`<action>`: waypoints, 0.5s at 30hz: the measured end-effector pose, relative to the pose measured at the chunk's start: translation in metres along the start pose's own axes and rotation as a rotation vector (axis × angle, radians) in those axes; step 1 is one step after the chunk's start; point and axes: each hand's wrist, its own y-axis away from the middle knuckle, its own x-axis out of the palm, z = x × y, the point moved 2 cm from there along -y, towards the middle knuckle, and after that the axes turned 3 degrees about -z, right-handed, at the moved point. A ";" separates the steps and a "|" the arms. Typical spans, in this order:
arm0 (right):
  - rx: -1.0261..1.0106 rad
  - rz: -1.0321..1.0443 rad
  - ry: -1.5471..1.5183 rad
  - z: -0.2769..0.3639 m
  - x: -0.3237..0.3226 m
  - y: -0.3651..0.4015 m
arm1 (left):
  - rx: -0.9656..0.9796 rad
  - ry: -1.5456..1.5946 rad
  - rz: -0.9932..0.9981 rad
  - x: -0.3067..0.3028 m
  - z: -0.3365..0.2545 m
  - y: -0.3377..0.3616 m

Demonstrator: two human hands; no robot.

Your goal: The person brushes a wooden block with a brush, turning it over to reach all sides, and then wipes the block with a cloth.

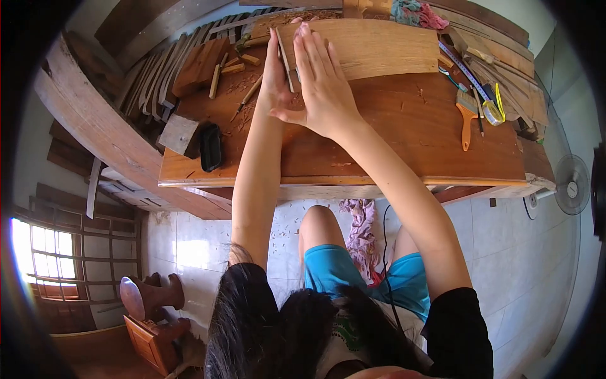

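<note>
My right hand [325, 95] is open, its fingers stretched out together and thumb apart, overlapping the left end of a pale wooden board [391, 47]. Beside it my left hand [273, 82] stands edge-on, fingers straight and held flat, palm turned toward the right. A slim, flat, light-coloured strip [285, 60] shows in the gap between the two hands; neither hand's fingers are closed round it. Close to my left wrist a thin carving tool with a wooden handle [251, 90] lies on the brown wooden table [404, 132] among shavings.
On the left are a reddish wood block [201, 66], a grey block [180, 134] and a black tray [211, 147]. A paintbrush [466, 120], a measuring tape [492, 112] and a pencil [481, 120] lie right. Cloths [420, 14] sit behind. A fan [572, 186] stands far right.
</note>
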 end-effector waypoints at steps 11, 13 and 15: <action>-0.118 0.047 0.048 -0.008 -0.008 -0.017 | 0.114 0.040 0.065 0.002 -0.002 -0.006; -0.029 -0.014 0.027 -0.011 -0.010 -0.017 | 0.065 0.045 0.096 0.005 -0.001 -0.005; 0.035 -0.038 0.046 -0.009 -0.006 -0.018 | 0.019 0.040 0.121 0.004 -0.003 -0.001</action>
